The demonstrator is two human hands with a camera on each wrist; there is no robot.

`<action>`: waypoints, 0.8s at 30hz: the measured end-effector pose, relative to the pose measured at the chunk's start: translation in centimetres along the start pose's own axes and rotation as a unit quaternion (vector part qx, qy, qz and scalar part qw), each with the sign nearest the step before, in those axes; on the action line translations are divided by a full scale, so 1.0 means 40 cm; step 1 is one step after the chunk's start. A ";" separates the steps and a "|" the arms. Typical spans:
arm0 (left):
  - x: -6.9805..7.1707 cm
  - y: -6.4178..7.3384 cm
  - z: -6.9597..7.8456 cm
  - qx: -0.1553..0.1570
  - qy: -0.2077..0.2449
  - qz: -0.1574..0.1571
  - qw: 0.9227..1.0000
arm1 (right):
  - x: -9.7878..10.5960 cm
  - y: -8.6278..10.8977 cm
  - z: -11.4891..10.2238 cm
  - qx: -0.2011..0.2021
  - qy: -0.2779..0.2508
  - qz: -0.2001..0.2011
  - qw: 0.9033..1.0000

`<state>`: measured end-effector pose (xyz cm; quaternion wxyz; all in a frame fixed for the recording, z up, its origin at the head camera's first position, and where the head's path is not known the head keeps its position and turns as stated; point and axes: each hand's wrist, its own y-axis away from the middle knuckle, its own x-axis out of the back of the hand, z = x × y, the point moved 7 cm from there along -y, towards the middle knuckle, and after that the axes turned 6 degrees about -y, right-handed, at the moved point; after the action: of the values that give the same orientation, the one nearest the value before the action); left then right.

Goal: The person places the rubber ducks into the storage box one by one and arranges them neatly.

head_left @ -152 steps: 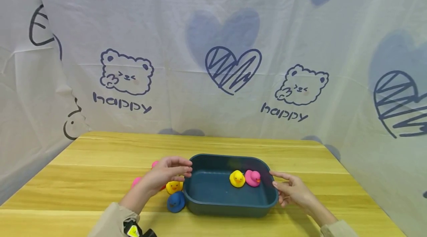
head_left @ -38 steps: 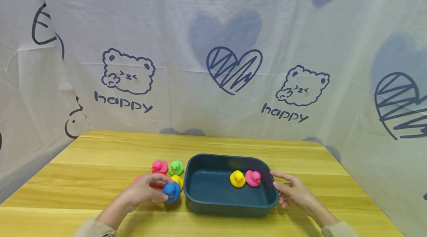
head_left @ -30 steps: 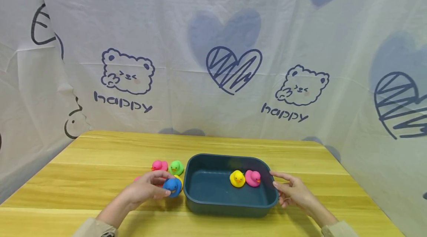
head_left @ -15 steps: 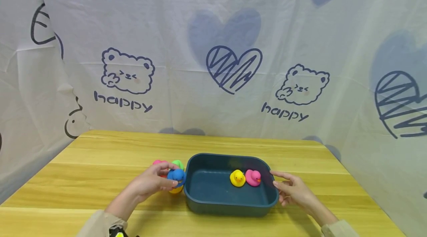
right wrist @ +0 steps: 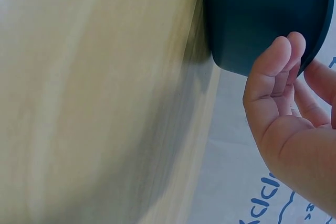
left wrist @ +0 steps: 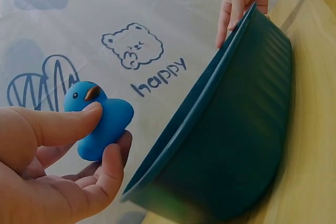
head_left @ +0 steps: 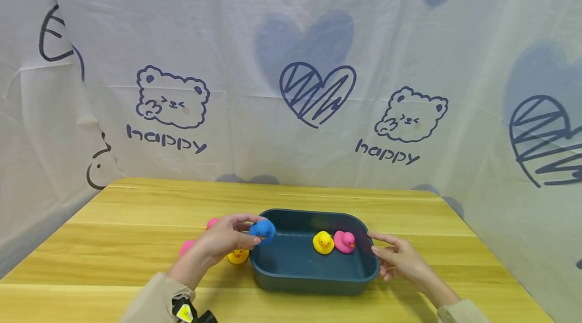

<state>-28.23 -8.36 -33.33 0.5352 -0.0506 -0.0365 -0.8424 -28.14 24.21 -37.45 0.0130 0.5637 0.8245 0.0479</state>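
Observation:
A blue rubber duck (head_left: 263,232) is pinched between the thumb and fingers of my left hand (head_left: 220,239), over the left rim of a dark teal bin (head_left: 313,285). The left wrist view shows the duck (left wrist: 113,121) upright in the hand (left wrist: 52,177), apart from the bin wall (left wrist: 236,124). Inside the bin, toward its right end, sit a yellow duck (head_left: 323,243) and a pink duck (head_left: 344,242) side by side. My right hand (head_left: 402,261) rests its loosely bent fingers against the bin's right end; in the right wrist view its fingertips (right wrist: 280,51) lie on the outer wall.
Left of the bin on the wooden table (head_left: 113,242), a yellow duck (head_left: 237,257) and pink ducks (head_left: 186,248) are partly hidden by my left hand and forearm. A white printed cloth (head_left: 245,126) hangs behind the table.
The blue duck stood on the table 5.1 s ago; my left hand has since gripped and lifted it, then carried it right to the bin's rim. My right hand has stayed in place.

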 end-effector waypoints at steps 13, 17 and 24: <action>-0.053 -0.084 0.008 -0.023 -0.037 0.032 0.999 | 0.000 -0.001 0.003 0.002 -0.006 0.002 1.000; -0.065 -0.103 0.006 -0.024 -0.028 0.031 0.999 | -0.001 0.001 0.001 0.000 -0.006 0.003 1.000; -0.088 -0.138 0.002 -0.021 -0.014 0.037 0.999 | 0.000 0.002 0.001 -0.002 -0.006 0.001 1.000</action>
<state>-31.75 -2.84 -33.71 0.5645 -0.0748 -0.0242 -0.8217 -28.07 24.25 -37.47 0.0196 0.5645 0.8239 0.0464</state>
